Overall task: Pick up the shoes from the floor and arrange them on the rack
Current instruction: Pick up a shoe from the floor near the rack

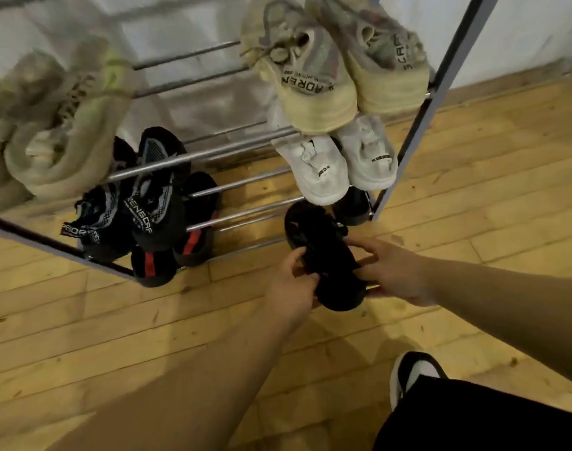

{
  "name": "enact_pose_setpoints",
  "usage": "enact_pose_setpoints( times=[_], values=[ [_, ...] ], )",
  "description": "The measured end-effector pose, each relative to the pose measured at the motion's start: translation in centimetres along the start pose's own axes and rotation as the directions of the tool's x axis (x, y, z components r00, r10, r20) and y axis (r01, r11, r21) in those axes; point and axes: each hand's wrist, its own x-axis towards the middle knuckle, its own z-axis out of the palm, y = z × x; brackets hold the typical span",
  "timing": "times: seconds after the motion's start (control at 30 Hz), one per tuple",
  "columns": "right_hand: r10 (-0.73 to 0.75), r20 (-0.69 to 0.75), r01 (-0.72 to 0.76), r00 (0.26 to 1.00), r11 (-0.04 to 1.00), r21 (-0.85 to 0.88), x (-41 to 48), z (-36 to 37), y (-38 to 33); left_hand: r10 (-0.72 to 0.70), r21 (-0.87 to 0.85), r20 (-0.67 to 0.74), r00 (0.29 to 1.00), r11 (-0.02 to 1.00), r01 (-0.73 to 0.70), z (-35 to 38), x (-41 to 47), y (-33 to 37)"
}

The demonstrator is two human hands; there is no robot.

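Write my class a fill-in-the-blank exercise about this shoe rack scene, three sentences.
1. The left hand and right hand hold a shoe coloured ___.
2. The floor is made of ___.
3. The lowest pair at the left of the rack has stripes coloured ___.
Missing words: black; wood; red.

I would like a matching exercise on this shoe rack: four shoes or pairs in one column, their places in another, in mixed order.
1. plain black shoe
2. white pair
3. red-striped black shoes
4. lettered cream pair

A. upper shelf in view, right side
B. gripped by the left hand and right hand
C. bottom of the rack, left side
D. right side, just under item 4

Pairs: 1-B, 2-D, 3-C, 4-A
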Motion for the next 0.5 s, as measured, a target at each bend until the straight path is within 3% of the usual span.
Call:
enact_pose_setpoints(
  times=[0.17, 0.37, 0.5],
  values=[
    [-0.036, -0.156, 0.072, 0.987, 0.970, 0.234, 4.3, 0.3, 1.3, 0.095, 0.075, -0.087, 0.992, 0.993, -0.089, -0.2, 5.7, -0.4],
    [0.066, -0.250, 0.000, 0.966, 0.967, 0.256, 7.2, 0.7, 2.1, 0.096, 0.138, -0.107, 0.990, 0.987, -0.081, 0.1, 11.0, -1.6],
    [0.128, -0.284, -0.041, 0.950, 0.956, 0.291, 8.3, 0.3, 3.1, 0.058, 0.249, -0.012, 0.998, 0.967, -0.053, 0.2, 10.8, -3.5]
  ],
)
